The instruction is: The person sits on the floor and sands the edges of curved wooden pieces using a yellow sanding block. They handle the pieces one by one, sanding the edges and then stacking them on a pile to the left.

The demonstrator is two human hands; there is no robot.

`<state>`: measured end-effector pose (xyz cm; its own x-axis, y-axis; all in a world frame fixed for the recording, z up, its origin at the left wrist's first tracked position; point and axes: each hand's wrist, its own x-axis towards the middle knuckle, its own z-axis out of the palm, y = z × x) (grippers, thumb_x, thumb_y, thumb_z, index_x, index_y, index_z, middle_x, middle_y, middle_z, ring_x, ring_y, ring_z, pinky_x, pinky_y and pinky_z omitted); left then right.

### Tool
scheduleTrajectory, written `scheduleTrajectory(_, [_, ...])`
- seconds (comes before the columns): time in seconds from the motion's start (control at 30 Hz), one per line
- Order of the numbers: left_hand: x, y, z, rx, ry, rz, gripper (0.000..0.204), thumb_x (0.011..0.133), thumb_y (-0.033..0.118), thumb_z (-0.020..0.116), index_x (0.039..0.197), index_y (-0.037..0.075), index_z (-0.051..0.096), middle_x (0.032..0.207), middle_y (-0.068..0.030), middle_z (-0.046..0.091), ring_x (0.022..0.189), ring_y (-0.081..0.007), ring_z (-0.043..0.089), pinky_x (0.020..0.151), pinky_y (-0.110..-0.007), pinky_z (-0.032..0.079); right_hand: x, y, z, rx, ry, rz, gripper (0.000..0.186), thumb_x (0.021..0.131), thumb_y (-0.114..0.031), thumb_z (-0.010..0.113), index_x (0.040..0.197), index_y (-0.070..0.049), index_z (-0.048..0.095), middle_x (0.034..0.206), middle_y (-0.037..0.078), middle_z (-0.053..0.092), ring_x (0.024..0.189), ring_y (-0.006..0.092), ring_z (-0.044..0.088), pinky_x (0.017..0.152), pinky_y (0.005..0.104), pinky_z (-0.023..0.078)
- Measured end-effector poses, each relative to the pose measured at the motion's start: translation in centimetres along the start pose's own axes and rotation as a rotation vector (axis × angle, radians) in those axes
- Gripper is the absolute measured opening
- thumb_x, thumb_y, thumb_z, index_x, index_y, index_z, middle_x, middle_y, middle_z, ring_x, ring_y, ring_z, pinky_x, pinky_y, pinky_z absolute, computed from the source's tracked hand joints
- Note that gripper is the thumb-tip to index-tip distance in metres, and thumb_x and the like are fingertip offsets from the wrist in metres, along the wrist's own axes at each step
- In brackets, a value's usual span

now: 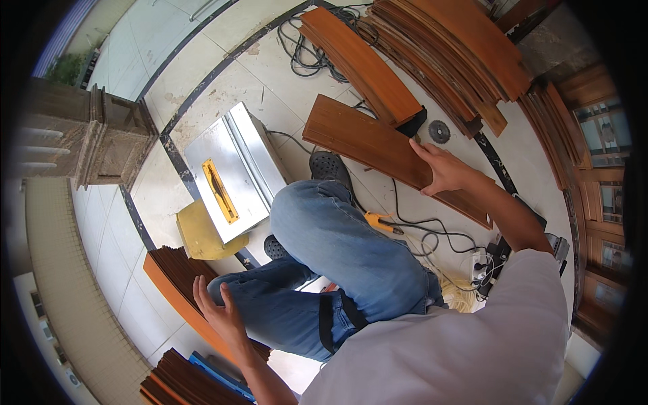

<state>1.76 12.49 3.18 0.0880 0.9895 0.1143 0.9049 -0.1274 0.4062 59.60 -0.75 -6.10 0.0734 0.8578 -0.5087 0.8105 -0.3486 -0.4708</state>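
My right hand grips a dark brown wooden board by its near part, tilted across the view at the centre right. My left hand has its fingers spread beside my jeaned knee, above a stack of brown boards at my left, and holds nothing visible. Ahead of me sits a silver table saw with a yellow insert, beside a yellow plastic piece. A loose saw blade lies on the floor past the held board.
Board stacks fill the far right, by wooden doors. Coiled cables lie at the back; a yellow-and-black tool, more cords and a power strip are near my right leg. A stone pillar stands at the left.
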Motion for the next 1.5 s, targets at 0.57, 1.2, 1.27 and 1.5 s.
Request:
scheduleTrajectory(0.57, [8.8, 12.9, -15.8, 0.148, -0.825, 0.248, 0.083, 0.080, 0.019, 0.087, 0.152, 0.004, 0.049, 0.119, -0.0220, 0.073, 0.108, -0.0349, 0.072, 0.098, -0.039, 0.055, 0.0, -26.3, -9.4, -0.751, 0.751, -0.875, 0.104, 0.069, -0.008, 0.088, 0.159, -0.036, 0.043, 0.164, 0.018, 0.035, 0.153, 0.0387, 0.032, 0.126, 0.0552, 0.031])
scheduleTrajectory(1.2, [4.3, -4.5, -2.0, -1.153, -0.275, -0.379, 0.057, 0.082, -0.008, 0.064, 0.139, -0.007, 0.055, 0.123, -0.0179, 0.070, 0.110, -0.0267, 0.070, 0.098, -0.039, 0.057, 19.2, -37.3, 0.4, 0.731, 0.449, -0.458, 0.054, 0.095, -0.022, 0.067, 0.144, -0.002, 0.056, 0.123, 0.019, 0.072, 0.115, 0.0337, 0.069, 0.100, 0.0418, 0.055])
scheduleTrajectory(1.27, [5.8, -6.0, -0.4, -1.161, -0.277, -0.387, 0.056, 0.082, -0.008, 0.064, 0.138, -0.007, 0.056, 0.122, -0.0180, 0.070, 0.108, -0.0272, 0.070, 0.096, -0.039, 0.058, 18.3, -37.4, -1.2, 0.620, 0.580, -0.519, 0.052, 0.095, -0.022, 0.066, 0.142, -0.001, 0.058, 0.116, 0.016, 0.075, 0.109, 0.0312, 0.072, 0.096, 0.0405, 0.056])
scheduleTrajectory(1.5, [11.1, -7.8, 4.8, -1.106, -0.315, -0.440, 0.053, 0.081, -0.008, 0.063, 0.134, -0.007, 0.058, 0.120, -0.0183, 0.070, 0.105, -0.0271, 0.071, 0.092, -0.038, 0.059, 21.4, -34.6, -3.7, 0.776, 0.619, -0.409, 0.050, 0.094, -0.027, 0.067, 0.135, 0.001, 0.064, 0.110, 0.016, 0.077, 0.098, 0.0262, 0.075, 0.089, 0.0359, 0.058])
